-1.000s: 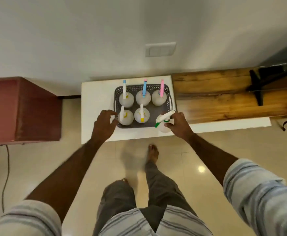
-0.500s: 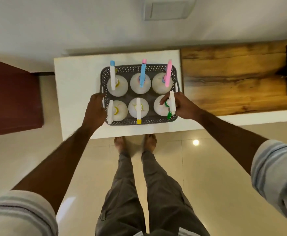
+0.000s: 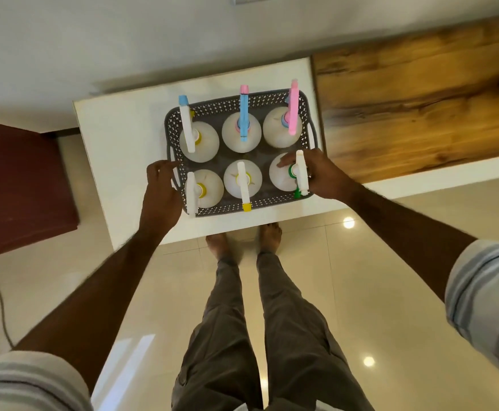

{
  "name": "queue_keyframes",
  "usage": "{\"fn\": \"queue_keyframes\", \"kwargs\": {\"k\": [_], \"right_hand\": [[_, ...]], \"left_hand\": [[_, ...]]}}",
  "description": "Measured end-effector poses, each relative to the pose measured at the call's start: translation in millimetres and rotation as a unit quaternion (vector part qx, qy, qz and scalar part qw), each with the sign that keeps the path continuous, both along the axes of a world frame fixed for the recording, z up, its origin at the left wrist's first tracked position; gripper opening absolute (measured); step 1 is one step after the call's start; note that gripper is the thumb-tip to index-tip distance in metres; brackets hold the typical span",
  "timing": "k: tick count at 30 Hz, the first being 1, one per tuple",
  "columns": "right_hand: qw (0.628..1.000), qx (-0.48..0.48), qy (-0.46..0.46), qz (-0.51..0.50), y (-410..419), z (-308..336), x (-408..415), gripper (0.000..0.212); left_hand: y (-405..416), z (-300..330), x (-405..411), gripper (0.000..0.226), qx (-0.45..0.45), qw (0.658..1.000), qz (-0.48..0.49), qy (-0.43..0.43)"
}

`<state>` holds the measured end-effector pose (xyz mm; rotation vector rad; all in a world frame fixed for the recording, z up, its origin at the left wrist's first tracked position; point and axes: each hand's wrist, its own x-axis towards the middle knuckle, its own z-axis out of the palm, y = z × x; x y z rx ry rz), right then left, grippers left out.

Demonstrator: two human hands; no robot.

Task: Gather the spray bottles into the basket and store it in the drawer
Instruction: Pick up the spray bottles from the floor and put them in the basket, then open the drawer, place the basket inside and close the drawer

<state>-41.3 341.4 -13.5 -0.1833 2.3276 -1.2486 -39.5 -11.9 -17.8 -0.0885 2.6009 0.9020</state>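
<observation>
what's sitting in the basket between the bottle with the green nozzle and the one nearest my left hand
In the head view, one bottle with a yellow-tipped nozzle stands between the green-nozzle bottle and the bottle by the left hand.

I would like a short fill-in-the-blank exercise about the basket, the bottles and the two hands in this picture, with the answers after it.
1. The grey basket holds ____ spray bottles.
2. The right hand rests on the bottle with the ____ nozzle tip.
3. The left hand is at the basket's ____ side.
4. The basket stands on a ____ tabletop.

Missing words: six; green; left; white
</observation>
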Motion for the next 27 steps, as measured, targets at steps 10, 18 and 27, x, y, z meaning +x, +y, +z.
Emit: {"fn": "queue_keyframes", "kwargs": {"k": [10, 18, 27], "right_hand": [[0.903, 0.054, 0.036, -0.425, -28.7, 16.5, 97.7, 0.06], [0.733, -0.102, -0.211, -0.639, -110.8, -27.5, 233.3, 0.036], [0.582, -0.32, -0.331, -0.67, -183.5, -146.0, 282.2, 0.021]], "left_hand": [[-1.2, -5.6, 78.7, 0.015, -0.057, 0.993, -0.09, -0.056], [27.6, -40.6, 79.8, 0.055, -0.089, 0.818, -0.568, -0.029], [36.7, -134.3, 59.5, 0.092, -0.25, 0.614, -0.721, 0.2]]}}
